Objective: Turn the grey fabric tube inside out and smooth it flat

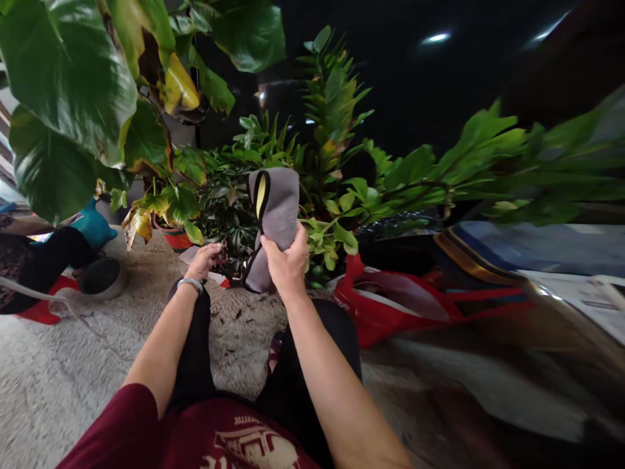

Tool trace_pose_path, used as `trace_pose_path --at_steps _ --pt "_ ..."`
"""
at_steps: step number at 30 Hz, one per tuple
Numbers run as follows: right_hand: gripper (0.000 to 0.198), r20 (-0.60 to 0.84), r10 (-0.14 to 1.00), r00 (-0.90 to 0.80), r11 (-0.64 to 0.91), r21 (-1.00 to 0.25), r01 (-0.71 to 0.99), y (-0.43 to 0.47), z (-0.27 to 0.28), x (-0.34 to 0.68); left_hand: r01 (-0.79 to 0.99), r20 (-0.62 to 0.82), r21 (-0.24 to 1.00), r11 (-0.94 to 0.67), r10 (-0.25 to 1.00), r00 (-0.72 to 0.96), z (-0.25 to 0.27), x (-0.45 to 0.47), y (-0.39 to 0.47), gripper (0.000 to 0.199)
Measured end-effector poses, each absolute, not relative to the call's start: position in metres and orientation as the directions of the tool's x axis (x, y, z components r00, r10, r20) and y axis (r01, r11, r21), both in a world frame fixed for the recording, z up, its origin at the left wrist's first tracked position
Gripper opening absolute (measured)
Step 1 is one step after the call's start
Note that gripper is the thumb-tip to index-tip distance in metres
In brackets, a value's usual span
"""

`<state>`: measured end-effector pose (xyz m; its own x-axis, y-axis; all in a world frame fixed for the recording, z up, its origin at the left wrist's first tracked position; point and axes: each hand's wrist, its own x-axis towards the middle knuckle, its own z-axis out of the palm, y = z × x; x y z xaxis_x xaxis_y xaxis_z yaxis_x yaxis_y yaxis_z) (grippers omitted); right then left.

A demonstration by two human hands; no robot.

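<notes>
My right hand (pixel 289 257) is closed around a folded grey cloth (pixel 282 205) with black edging and a yellow inner side. It holds the cloth upright in front of the potted plants, and the lower end hangs below my fingers. My left hand (pixel 202 262), with a grey band at its wrist, reaches to the dark-leaved plant (pixel 232 212) left of the cloth. Its fingers stretch forward, apart from the cloth, and I see nothing held in them. Whether the fingertips touch the leaves or stems I cannot tell.
Large glossy leaves (pixel 68 71) hang at upper left, above a red pot (pixel 173 236). A red bag (pixel 390 299) lies right of my knee. At left are a grey bowl (pixel 102 278), a red stool (pixel 43 306) and another person's dark-clothed leg (pixel 43 260).
</notes>
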<state>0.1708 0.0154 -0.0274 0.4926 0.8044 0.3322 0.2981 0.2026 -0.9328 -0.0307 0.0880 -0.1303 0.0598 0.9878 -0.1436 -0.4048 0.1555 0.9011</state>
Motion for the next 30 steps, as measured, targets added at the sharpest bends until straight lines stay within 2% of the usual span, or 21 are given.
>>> trace_pose_path --at_steps 3,6,9,12,14,18,21,23,25,28,30 --pt "0.068 0.177 0.874 0.452 0.075 -0.969 0.234 0.001 -0.064 0.169 -0.383 -0.144 0.904 0.191 0.978 0.149 -0.128 -0.026 0.087 0.035" --pt "0.063 0.059 0.928 0.368 -0.011 -0.983 0.184 -0.043 -0.093 0.166 -0.342 -0.158 0.918 0.198 0.977 0.143 -0.130 -0.026 0.089 0.034" --pt "0.060 0.126 0.913 0.388 0.050 -0.978 0.201 -0.064 -0.079 0.170 -0.317 -0.170 0.929 0.193 0.981 0.097 -0.133 -0.026 0.092 0.035" --pt "0.068 0.272 0.809 0.522 0.164 -0.956 0.245 -0.037 -0.044 0.180 -0.298 -0.170 0.936 0.187 0.982 0.081 -0.135 -0.024 0.093 0.037" --pt "0.074 0.311 0.758 0.573 0.189 -0.946 0.263 -0.008 -0.032 0.183 -0.291 -0.183 0.936 0.199 0.980 0.080 -0.135 -0.024 0.092 0.040" --pt "0.070 0.205 0.825 0.526 0.111 -0.972 0.205 0.004 -0.062 0.176 -0.289 -0.199 0.934 0.211 0.977 0.071 -0.135 -0.026 0.090 0.044" --pt "0.060 0.064 0.920 0.386 0.003 -0.988 0.156 -0.038 -0.094 0.165 -0.271 -0.172 0.945 0.183 0.983 0.065 -0.137 -0.032 0.091 0.041" --pt "0.059 0.021 0.942 0.336 -0.031 -0.988 0.150 -0.063 -0.095 0.162 -0.259 -0.166 0.949 0.179 0.984 0.071 -0.138 -0.035 0.092 0.040" --pt "0.062 0.099 0.921 0.378 0.036 -0.985 0.169 -0.068 -0.075 0.163 -0.251 -0.170 0.950 0.184 0.982 0.078 -0.139 -0.037 0.093 0.040" --pt "0.068 0.315 0.798 0.514 0.224 -0.947 0.232 -0.029 -0.032 0.166 -0.238 -0.172 0.953 0.189 0.981 0.091 -0.139 -0.035 0.092 0.042" --pt "0.070 0.356 0.753 0.553 0.275 -0.934 0.226 0.009 -0.017 0.166 -0.229 -0.180 0.953 0.199 0.978 0.102 -0.139 -0.034 0.092 0.044"
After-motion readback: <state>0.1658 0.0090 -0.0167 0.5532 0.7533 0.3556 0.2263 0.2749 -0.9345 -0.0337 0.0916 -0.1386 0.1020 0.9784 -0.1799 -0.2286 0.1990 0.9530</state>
